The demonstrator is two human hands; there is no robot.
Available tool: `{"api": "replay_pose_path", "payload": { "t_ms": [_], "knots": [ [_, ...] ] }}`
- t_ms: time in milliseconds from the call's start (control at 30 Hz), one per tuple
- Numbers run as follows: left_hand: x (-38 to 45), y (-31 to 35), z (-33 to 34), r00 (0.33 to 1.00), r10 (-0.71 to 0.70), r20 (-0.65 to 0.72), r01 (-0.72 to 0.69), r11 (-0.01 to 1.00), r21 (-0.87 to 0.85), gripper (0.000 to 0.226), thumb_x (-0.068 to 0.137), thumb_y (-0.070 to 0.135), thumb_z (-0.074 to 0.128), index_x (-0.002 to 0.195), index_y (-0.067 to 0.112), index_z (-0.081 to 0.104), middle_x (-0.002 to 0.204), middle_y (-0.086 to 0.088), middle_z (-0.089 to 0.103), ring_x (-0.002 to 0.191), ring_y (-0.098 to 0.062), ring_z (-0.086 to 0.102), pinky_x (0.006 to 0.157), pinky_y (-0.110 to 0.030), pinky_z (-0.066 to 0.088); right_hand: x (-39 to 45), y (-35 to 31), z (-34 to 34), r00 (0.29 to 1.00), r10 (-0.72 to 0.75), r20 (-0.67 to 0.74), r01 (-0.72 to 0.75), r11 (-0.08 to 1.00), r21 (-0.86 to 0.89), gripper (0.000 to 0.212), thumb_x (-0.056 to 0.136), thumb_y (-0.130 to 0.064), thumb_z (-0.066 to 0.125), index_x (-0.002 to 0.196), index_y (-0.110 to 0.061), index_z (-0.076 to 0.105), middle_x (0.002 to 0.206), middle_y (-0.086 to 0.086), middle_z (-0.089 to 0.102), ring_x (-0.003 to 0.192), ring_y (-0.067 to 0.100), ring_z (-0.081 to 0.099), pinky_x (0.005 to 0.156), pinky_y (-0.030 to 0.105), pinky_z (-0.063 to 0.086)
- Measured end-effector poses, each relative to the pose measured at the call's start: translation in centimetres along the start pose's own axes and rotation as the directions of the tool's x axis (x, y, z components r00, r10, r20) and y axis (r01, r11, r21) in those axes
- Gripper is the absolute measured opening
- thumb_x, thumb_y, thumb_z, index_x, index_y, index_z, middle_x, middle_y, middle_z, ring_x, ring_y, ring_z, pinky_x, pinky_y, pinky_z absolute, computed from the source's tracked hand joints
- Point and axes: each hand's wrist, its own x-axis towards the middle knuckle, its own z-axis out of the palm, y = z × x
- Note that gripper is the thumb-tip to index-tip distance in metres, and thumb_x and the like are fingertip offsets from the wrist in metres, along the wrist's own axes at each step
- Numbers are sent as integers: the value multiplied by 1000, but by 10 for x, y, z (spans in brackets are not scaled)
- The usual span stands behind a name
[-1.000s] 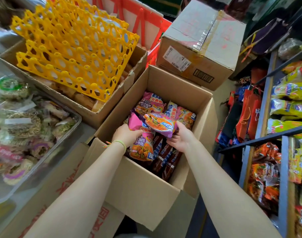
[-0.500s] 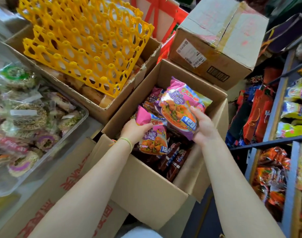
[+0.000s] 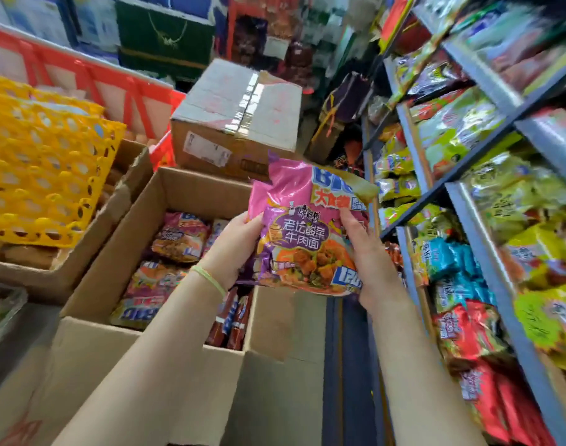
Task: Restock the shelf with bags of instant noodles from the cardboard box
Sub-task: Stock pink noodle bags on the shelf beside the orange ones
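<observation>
A: With both forearms entering from the bottom of the frame, what do the hands hold?

B: The left hand and the right hand grasp the stack of noodle bags from opposite sides at centre frame. Fingers curl round the left and right edges. The front bag is pink and purple. At least one more bag sits behind it; the exact count cannot be told. A green band circles the left wrist.

A: Where is the stack relative to the source?

B: It is raised clear of the open cardboard box, above the box's right edge. More bags of the same type lie inside the box, lower left of centre.

A: Which step is in hand?

B: Judged from this, transfer: the load is out of the box and not yet on the shelf, which fills the right of the frame.

A: What does the next move call for?

B: Carry the stack rightward to a tier. Every tier in view is stocked with green, blue and red packets. No matching purple row is visible, so the target slot cannot be told. Keep both grips closed on the slippery film until the bags rest on a tier.

A: What lies beyond?

B: Yellow egg trays at left, a sealed carton behind the open box, and a red crate at upper left.
</observation>
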Motion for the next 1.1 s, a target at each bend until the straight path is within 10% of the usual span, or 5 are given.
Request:
{"api": "replay_pose_path", "payload": {
  "t_ms": [233, 500, 667, 867, 1100],
  "knots": [
    [-50, 10, 166, 888, -168, 428, 237, 965, -112, 73, 80, 70, 52, 128, 18, 65, 121, -13, 70, 113, -31, 66, 99, -50, 51, -108, -24, -137, 945, -193, -264, 206, 978, 23, 51, 82, -51, 69, 130, -36, 58, 114, -6, 74, 100, 16, 73, 81, 38, 60],
    [-182, -11, 374, 607, -131, 784, -125, 958, 257, 133, 46, 57, 91, 155, 22, 24, 136, 22, 47, 112, 7, 55, 90, -16, 44, -319, -31, -290, 504, -429, -750, 394, 887, -242, 33, 75, -60, 70, 107, -51, 64, 106, -25, 71, 102, 0, 66, 99, 36, 50],
    [-280, -38, 466, 351, -39, 936, -76, 995, 70, 67, 69, 15, 83, 130, 12, 56, 100, -8, 76, 75, -17, 74, 63, -29, 58, -446, -33, -336, 218, -494, -842, 385, 836, -391, 18, 85, -52, 69, 94, -46, 55, 83, -39, 64, 79, -24, 56, 83, 10, 42],
    [-351, -49, 523, 206, 127, 970, -119, 987, -104, 70, 68, 21, 82, 131, 12, 54, 113, -12, 72, 101, -29, 71, 82, -44, 59, -528, -33, -364, 134, -576, -806, 375, 783, -497, 55, 73, -44, 83, 115, -40, 49, 107, -20, 72, 102, 5, 69, 92, 35, 53],
    [-369, -40, 540, 159, 368, 916, -410, 869, -278, 77, 71, 7, 86, 134, 19, 45, 113, 0, 71, 101, -13, 71, 80, -22, 55, -541, -36, -388, 119, -578, -807, 343, 787, -513, 44, 93, -31, 64, 125, -41, 36, 100, -38, 51, 85, -28, 53, 75, -1, 37]
  ]
}}
